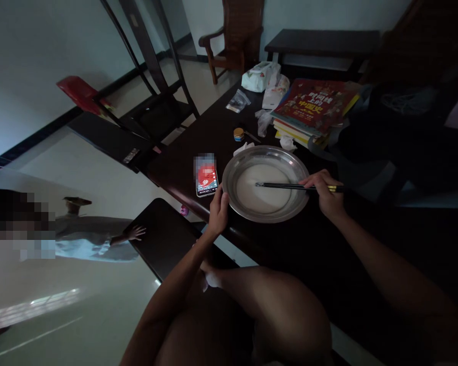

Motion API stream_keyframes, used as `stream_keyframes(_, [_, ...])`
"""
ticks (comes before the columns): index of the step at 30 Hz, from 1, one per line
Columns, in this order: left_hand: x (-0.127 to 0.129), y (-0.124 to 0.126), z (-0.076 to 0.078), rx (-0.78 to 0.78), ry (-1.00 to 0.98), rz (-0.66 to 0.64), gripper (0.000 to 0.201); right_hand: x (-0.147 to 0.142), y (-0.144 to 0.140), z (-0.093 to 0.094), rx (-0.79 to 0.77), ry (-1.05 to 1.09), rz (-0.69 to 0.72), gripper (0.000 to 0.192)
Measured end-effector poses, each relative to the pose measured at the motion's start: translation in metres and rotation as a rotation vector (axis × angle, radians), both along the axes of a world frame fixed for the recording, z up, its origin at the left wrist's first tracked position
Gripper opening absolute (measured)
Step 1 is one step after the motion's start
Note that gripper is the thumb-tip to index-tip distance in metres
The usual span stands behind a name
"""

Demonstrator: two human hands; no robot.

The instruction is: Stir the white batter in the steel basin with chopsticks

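- Bare knees and thighs fill the bottom of the head view, drawn up against the near edge of the dark surface (pixel 366 264), so the person sits close to the work.
- Left hand (pixel 218 209) rests at that near edge, its grip curled against the rim of the metal basin (pixel 236 170), fingers touching the wall; judged a steadying hold that keeps the basin from sliding.
- Right hand (pixel 325 190) lies over the basin's right rim, its grip pinched on a pair of black chopsticks (pixel 286 186) held nearly level, tips reaching to the middle of the basin.
- Inside the basin lies a shallow pool of pale, milky liquid (pixel 261 195); it covers the bottom only, with the walls bare above it.
- Just left of the basin, near the surface's left edge, a phone (pixel 206 177) lies face up, screen lit.
- Toward the far edge sit a small round tin (pixel 238 134), a stack of books (pixel 309 109) and white plastic bags (pixel 261 76).
- Off the surface at the left, another person's hand (pixel 134 233) rests on a dark stool (pixel 164 236).
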State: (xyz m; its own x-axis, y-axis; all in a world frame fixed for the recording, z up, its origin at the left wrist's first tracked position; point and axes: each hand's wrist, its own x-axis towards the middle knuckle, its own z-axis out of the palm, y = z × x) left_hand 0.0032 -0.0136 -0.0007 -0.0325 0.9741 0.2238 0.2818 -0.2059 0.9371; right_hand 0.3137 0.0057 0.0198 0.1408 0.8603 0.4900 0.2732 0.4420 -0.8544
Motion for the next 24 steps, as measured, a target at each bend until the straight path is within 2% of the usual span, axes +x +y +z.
stream_keyframes(4, [-0.0004, 0.0001, -0.0001, -0.007, 0.001, 0.0, 0.066, 0.0002, -0.0001, 0.0008, 0.013, 0.064, -0.008, 0.049])
stream_keyframes(7, [-0.0007, 0.0001, 0.0007, -0.004, 0.004, -0.001, 0.066, -0.0012, -0.0015, 0.0027, -0.009, 0.011, 0.037, 0.046])
stream_keyframes(9, [-0.0006, -0.0001, 0.0013, -0.002, 0.007, -0.002, 0.066, -0.0017, -0.0023, 0.0037, -0.019, -0.02, 0.02, 0.045])
stream_keyframes(12, [-0.0002, -0.0003, 0.0019, -0.007, 0.008, -0.006, 0.067, -0.0009, -0.0024, 0.0038, -0.004, 0.016, 0.0, 0.048])
stream_keyframes(16, [0.0004, 0.0001, 0.0009, 0.001, 0.003, 0.0, 0.067, -0.0002, -0.0016, 0.0037, -0.024, -0.002, 0.054, 0.046])
stream_keyframes(21, [0.0006, 0.0005, 0.0002, -0.005, 0.001, 0.013, 0.067, -0.0004, -0.0007, 0.0042, -0.025, 0.018, -0.035, 0.051])
stream_keyframes(24, [0.0011, 0.0002, 0.0012, -0.006, -0.001, 0.008, 0.068, -0.0005, -0.001, 0.0034, -0.027, 0.039, -0.003, 0.052])
